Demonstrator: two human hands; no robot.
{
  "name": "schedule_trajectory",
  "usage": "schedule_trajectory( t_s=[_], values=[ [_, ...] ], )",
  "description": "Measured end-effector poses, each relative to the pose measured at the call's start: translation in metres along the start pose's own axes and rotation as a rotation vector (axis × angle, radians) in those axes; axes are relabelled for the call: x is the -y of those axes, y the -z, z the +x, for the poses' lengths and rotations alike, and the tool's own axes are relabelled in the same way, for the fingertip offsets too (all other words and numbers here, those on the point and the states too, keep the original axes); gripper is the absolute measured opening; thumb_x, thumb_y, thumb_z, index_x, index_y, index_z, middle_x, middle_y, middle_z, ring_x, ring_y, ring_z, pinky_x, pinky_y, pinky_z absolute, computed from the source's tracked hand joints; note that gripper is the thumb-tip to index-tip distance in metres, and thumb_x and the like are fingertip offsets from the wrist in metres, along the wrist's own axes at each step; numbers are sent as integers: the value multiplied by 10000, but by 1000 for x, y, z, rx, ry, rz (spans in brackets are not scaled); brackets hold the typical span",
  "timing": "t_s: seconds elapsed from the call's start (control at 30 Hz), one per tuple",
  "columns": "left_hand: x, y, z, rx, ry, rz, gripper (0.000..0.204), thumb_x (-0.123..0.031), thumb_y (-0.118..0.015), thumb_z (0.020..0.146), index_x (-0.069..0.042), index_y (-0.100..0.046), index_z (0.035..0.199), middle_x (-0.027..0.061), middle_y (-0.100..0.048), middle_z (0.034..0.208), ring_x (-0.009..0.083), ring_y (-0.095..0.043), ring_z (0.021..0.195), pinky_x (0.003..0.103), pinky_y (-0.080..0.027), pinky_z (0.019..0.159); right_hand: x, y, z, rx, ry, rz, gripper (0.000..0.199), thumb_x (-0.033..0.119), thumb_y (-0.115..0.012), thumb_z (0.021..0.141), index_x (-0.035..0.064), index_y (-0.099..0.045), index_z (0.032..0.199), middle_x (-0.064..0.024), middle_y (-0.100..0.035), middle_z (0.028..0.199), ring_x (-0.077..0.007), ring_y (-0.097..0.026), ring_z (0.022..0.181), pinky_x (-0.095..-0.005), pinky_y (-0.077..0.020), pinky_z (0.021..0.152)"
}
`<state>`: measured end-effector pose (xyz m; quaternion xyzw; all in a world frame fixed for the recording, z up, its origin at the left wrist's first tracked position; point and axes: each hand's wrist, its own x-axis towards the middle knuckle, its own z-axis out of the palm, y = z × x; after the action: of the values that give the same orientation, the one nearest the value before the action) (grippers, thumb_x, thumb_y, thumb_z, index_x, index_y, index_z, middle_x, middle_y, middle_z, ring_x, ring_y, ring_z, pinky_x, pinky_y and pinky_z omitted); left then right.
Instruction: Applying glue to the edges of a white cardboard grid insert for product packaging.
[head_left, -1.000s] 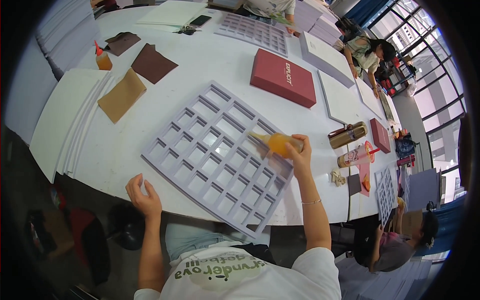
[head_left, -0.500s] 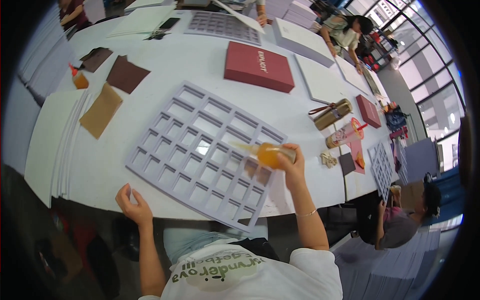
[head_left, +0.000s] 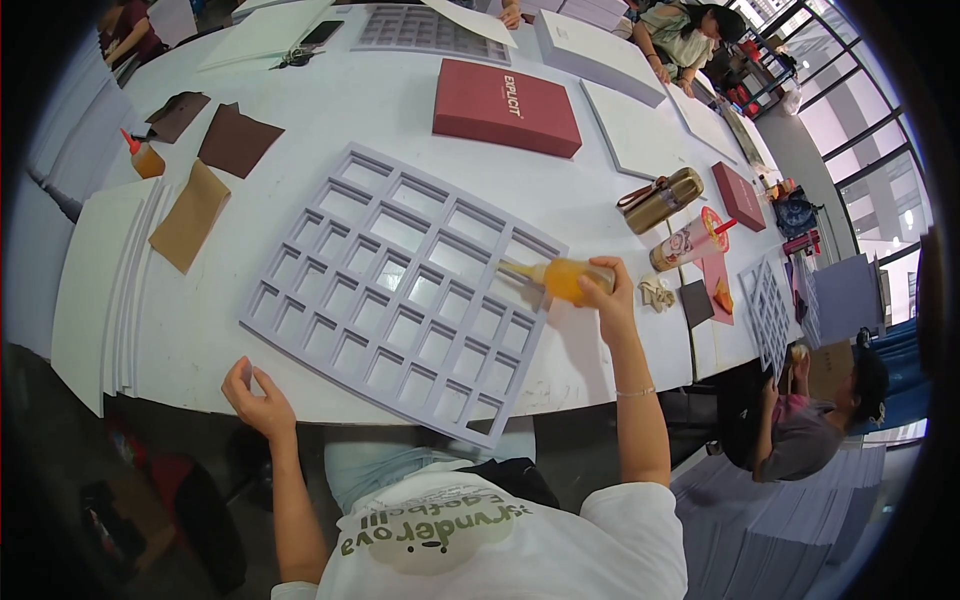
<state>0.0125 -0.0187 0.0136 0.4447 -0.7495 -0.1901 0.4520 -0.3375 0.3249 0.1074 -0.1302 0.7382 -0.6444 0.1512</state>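
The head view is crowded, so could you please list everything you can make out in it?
Table: one, white, centre
Grid frame: one, pale grey, on table, overhanging its near edge
Other grid frames: two, grey, far side and right
Squeeze bottles: two, amber, one held, one at table's left
Boxes: two, red, beyond frame and right
Flask: one, gold, right
Cup: one, pinkish, beside flask
Crumpled scrap: one, beige, near cup
Sheets: three, brown and tan, left
Phone: one, dark, far left
Boards: several, white, left and far side
Windows: several, dark-framed, upper right
Co-workers: at least four, varied clothes, around table
Shirt: one, white, lower centre
Left hand: one, bare, by near table edge
Right hand: one, bare, around a bottle
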Motion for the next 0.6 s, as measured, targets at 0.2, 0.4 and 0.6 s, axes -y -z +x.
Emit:
schedule_trajectory(
  t_s=[0.2, 0.4, 0.6],
  values=[
    [-1, 2, -1, 15, -19, -6, 226, 33, -551, 846, 33, -566, 1072, 154, -550, 1041, 284, -576, 963, 354, -525, 805, 1, -25, -85, 225, 36, -97, 323, 47, -721, 772, 43, -527, 1031, -52, -568, 1020, -139, -544, 970, -282, -461, 854],
    [-3, -5, 0, 30, 4, 37, 234, 21, -557, 852, 16, -572, 1085, 152, -550, 1046, 283, -579, 965, 362, -520, 822, 4, -22, -110, 270, -49, 129, 338, 30, -721, 750, 55, -539, 1034, -50, -581, 1040, -157, -557, 998, -307, -439, 911],
    [6, 0, -1, 30, 22, 34, 209, -6, -535, 887, 36, -568, 1089, 168, -530, 1069, 289, -590, 970, 369, -525, 844, 1, 52, -38, -232, 21, 112, 361, 108, -718, 794, 55, -515, 1088, -75, -562, 1033, -178, -608, 896, -302, -564, 629]
  ],
)
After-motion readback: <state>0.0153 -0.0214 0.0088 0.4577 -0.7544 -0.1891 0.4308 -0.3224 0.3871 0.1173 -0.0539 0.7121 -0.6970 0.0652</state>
